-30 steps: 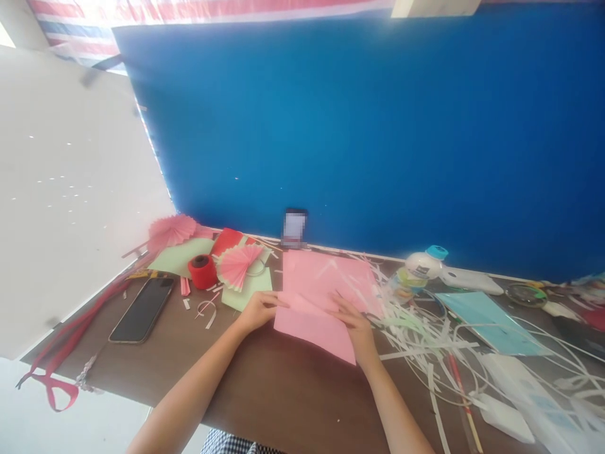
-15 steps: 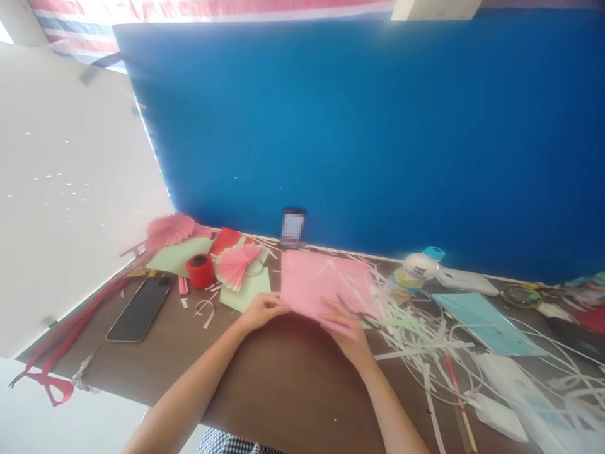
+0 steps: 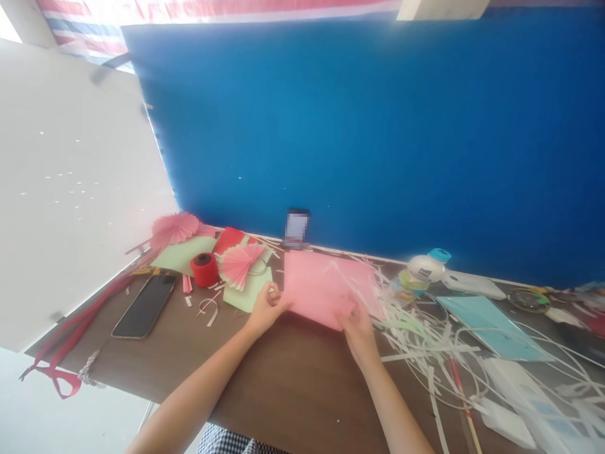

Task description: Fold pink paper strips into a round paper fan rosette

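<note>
A sheet of pink paper [image 3: 314, 284] is at the middle of the table, in front of me. My left hand [image 3: 268, 308] pinches its near left corner between thumb and fingers. At the near right corner my right hand [image 3: 358, 325] has its thumb and fingers closed on the paper's edge, slightly blurred. More pink paper shows under the sheet at the right. To the left of my left hand lie a light green sheet [image 3: 248, 290] and a pink pleated paper fan [image 3: 239, 261] with a pale edge.
On the left are a red spool [image 3: 205, 271], a dark phone [image 3: 144, 307] and another pink fan [image 3: 174, 228]. Tangled white paper strips [image 3: 411, 331], a bottle [image 3: 423, 268], a light blue sheet [image 3: 494, 325] and white cables fill the right. A small device [image 3: 296, 228] leans against the blue panel.
My right hand has unbent the near right edge of the pink paper, which was folded up, and now grips the corner. My left hand stays at the left corner. The view shifted slightly.
</note>
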Demonstrator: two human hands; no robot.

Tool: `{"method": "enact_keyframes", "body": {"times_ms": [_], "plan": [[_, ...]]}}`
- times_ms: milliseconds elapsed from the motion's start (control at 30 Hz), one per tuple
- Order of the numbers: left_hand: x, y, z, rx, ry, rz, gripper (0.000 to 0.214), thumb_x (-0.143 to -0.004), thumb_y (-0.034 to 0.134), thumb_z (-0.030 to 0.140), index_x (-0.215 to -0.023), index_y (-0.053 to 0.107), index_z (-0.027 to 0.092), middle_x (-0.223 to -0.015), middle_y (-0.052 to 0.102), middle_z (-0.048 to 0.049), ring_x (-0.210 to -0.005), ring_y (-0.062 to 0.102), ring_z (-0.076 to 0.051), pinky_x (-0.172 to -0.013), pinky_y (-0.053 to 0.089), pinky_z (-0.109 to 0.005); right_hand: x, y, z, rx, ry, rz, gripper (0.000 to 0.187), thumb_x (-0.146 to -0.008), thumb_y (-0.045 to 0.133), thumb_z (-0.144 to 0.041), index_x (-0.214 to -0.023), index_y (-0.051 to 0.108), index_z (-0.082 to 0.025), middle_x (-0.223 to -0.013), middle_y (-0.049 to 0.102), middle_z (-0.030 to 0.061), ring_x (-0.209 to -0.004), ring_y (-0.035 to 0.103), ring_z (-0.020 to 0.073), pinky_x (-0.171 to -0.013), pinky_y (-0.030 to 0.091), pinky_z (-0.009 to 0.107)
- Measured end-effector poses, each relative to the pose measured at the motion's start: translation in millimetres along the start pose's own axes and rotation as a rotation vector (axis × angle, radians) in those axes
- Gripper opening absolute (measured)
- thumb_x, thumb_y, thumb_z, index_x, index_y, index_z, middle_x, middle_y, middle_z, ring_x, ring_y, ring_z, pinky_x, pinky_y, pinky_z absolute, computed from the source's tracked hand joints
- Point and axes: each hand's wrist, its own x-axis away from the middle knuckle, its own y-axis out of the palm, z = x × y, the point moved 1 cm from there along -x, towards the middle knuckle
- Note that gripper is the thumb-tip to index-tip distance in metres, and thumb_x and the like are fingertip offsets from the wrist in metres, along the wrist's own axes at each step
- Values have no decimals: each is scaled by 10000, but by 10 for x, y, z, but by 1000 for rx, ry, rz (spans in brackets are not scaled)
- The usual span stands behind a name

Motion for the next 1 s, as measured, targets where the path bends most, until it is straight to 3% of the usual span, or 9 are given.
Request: {"method": "enact_keyframes", "body": {"times_ms": [67,167,267,400,767,1000], "plan": [[8,5,-16,-28,-33,5,421,-641,681,344,-927,413,191,-663,587,34,-577,556,-86,-593,454,-224,-24,1,25,-78,39,1,717,-612,684,-375,-1252,405,-214,-1195,519,115,-1114,482,250,-858,458,388],[7,3,-36,-159,-36,15,428,-666,646,386,-989,464,173,-615,556,31,-583,559,-110,-587,467,-241,-18,4,-21,-107,21,-16,685,-610,691,-348,-1227,443,-187,-1109,585,115,-1028,544,246,-838,470,389],[4,5,-45,-261,-49,-18,315,-697,589,445,-775,543,143,-614,547,1,-590,573,-138,-545,476,-251,17,2,-80,-61,27,-21,530,-626,677,-347,-1104,564,-148,-969,654,107,-907,599,247,-792,487,387],[11,1,-34,-289,-81,-27,348,-692,572,485,-620,477,157,-552,508,25,-496,562,-130,-474,459,-243,37,-5,-67,31,50,3,372,-642,658,-371,-936,657,-143,-828,688,80,-795,620,241,-715,500,368],[17,-29,-15,-337,-69,37,352,-669,599,465,-574,421,177,-457,520,44,-443,563,-134,-444,405,-224,62,33,-132,92,8,2,374,-701,588,-421,-955,661,-156,-928,681,74,-906,605,255,-807,473,395],[15,-27,-12,-325,-84,15,359,-672,587,489,-583,432,178,-429,541,34,-402,540,-126,-422,417,-227,74,39,-160,120,-30,11,403,-699,580,-455,-977,658,-174,-932,682,74,-937,599,266,-829,467,414]]}}
